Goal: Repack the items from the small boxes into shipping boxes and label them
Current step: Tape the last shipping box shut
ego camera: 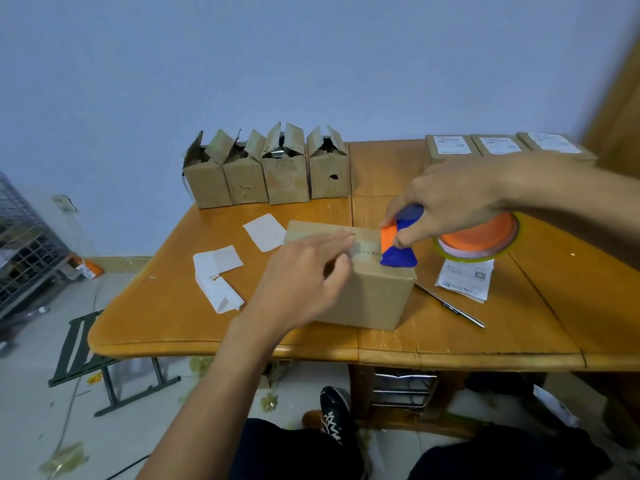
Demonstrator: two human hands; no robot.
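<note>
While you lay the tape: draw the tape dispenser (398, 245) straight along the top seam of the shipping box (370, 292), low and taut, so that the tape strip (363, 249) beds down without wrinkles.
Right hand (450, 206): clamped round the dispenser at the box's right top edge, with the tape roll (481, 237) behind it.
Left hand (304, 275): fingers laid over the box top, pressing the strip. It is blurred, so finer detail is unclear. Keep it clear of the cutter.
Shipping box: mid-table, closed, no label visible.
Table (166, 306): wooden. Four open small boxes (266, 174) stand in a row at the back and three labelled boxes (498, 147) at the back right. White backing papers (218, 271) lie left of the shipping box. A printed label sheet (465, 278) and a slim metal tool (450, 306) lie to its right.
Room: blue wall (138, 81); tiled floor with tape scraps (62, 459); folding stool (90, 358); wire rack (24, 244) at left.
</note>
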